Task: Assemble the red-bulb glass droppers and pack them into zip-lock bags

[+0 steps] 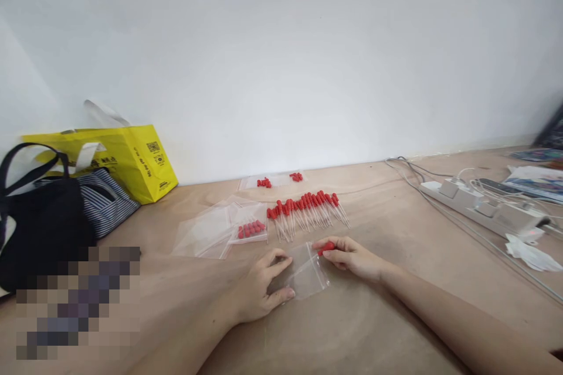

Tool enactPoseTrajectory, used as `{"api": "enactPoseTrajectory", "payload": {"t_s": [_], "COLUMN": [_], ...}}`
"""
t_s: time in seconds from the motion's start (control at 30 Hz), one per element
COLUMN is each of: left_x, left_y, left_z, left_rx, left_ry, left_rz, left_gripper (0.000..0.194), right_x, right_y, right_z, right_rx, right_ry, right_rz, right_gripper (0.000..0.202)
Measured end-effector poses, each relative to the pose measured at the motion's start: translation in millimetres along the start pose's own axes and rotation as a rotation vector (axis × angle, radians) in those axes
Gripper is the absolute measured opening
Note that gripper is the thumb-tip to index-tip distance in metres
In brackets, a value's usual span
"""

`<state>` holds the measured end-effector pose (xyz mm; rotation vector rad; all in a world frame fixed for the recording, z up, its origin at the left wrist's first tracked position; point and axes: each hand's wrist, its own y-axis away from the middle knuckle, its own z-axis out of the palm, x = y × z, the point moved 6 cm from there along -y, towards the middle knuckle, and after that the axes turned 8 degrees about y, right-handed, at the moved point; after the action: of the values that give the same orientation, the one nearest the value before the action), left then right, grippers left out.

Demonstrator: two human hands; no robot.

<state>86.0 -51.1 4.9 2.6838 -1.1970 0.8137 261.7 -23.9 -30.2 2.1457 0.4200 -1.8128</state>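
My left hand rests at the left side of a small clear zip bag, its thumb and fingers spread apart and touching the bag's edge. At the bag's upper right, the fingers of my right hand are closed round some red-bulbed droppers. Only the red bulbs show clearly; the stems point toward the bag, and I cannot tell how far in they are. Just beyond my hands lies a row of droppers with red bulbs and thin clear stems. Left of it, a filled clear bag holds several more.
Flat clear bags lie at the left, and another bagged group sits by the wall. A yellow bag, a striped pouch and a black bag stand far left. A power strip with cables lies right.
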Motion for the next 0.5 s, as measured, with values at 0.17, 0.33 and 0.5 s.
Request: {"api": "enactPoseTrajectory", "payload": {"t_s": [0.17, 0.33, 0.5], "left_x": [-6, -10, -11], "left_y": [0, 5, 8], "left_z": [-1.1, -2.6, -3.4], "left_rx": [0.031, -0.061, -0.089], "left_ry": [0.021, 0.045, 0.035], "left_rz": [-0.070, -0.128, -0.109], "left_gripper": [0.049, 0.053, 0.057], "right_x": [-6, 3, 7], "right_y": [-2, -8, -8], "right_z": [-8, -15, -14], "right_rx": [0.083, 0.113, 0.092], "right_ry": [0.005, 0.073, 0.098], "right_rz": [-0.160, -0.135, -0.126], "right_gripper": [0.030, 0.030, 0.029]}}
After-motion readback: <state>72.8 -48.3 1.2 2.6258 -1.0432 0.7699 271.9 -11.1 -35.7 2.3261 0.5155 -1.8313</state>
